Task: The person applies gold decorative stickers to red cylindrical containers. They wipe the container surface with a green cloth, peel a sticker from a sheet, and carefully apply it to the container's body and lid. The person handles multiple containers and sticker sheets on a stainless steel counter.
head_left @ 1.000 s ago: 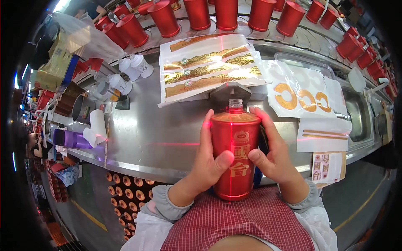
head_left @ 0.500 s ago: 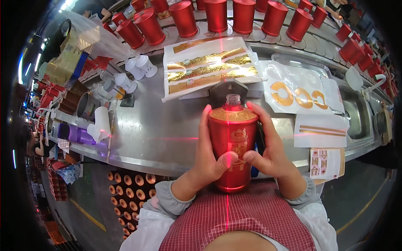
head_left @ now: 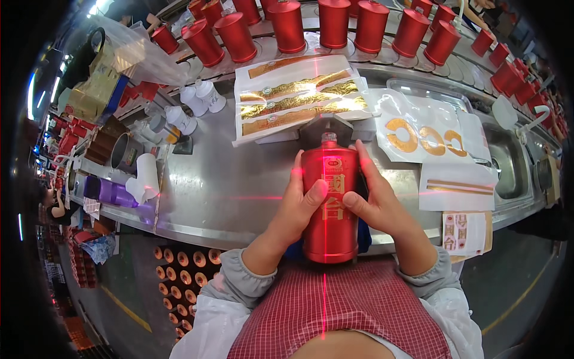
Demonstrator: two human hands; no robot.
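Note:
A red bottle with a clear neck and gold lettering is between my two hands above the near edge of the steel bench. Its front face is turned up toward me. My left hand grips its left side, thumb on the front beside the lettering. On the other side my right hand holds it, fingers along the edge and thumb on the front. A red laser line runs down the bottle's front. Behind the neck stands a dark metal block. Something blue, partly hidden, shows under the bottle.
Gold label sheets lie behind the bottle. To the right are curved gold labels, gold strips and a lettering sheet. White bottles and a purple bottle stand left. Red bottles line a conveyor behind.
The bottle has tipped so its front faces me more and its gold shoulder no longer shows. My thumbs sit higher on the front. Bottles on the conveyor have shifted right.

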